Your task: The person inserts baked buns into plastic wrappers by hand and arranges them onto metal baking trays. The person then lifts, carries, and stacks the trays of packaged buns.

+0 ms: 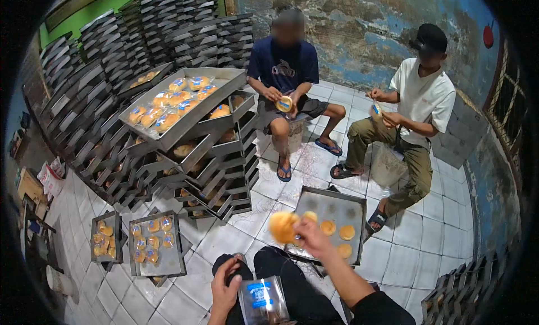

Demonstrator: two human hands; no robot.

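Note:
In my right hand (313, 237) is a round golden bun (284, 227), blurred by motion, held up over the near left part of a metal tray (359, 213). Several unwrapped buns (347, 232) lie on that tray. My left hand (225, 285) is beside a clear plastic bag with a blue label (260, 296), which rests on my lap. The fingers of my left hand are curled but apart, and nothing shows between them.
Two seated people (285, 67) (424, 89) each hold a bun. Stacked metal trays (191, 140) rise at the left, with wrapped buns (178, 97) on top. Two floor trays (181, 252) (117, 243) hold wrapped buns. More trays (466, 291) stand at the lower right.

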